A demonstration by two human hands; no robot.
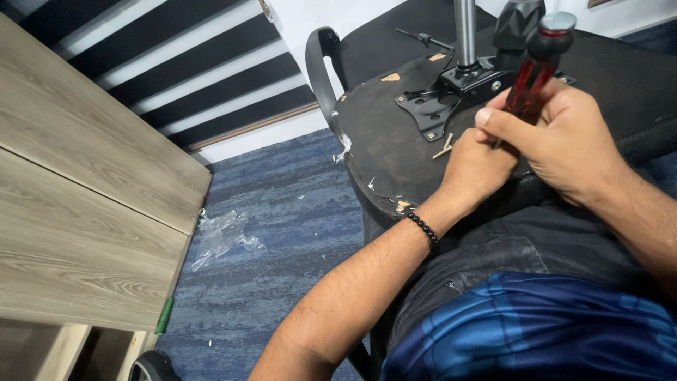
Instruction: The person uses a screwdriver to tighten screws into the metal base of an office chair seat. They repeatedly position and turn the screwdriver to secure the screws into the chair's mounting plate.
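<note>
An upturned black office chair seat point(395, 144) lies across my lap, its black metal base plate point(441, 102) and chrome post point(465, 32) facing up. My right hand point(564, 137) is shut on a screwdriver with a red see-through handle and black cap point(539, 63), held upright over the seat. My left hand point(476, 169) is curled just below it, beside the screwdriver's lower end; what its fingers pinch is hidden. Two brass-coloured screws point(444, 147) lie on the seat next to the plate.
A wood-grain cabinet point(84, 197) fills the left side. Crumpled clear plastic point(222, 236) lies on the blue carpet point(282, 233). A chair armrest point(321, 67) curves up at the seat's left edge. A striped black-and-white blind point(190, 63) hangs behind.
</note>
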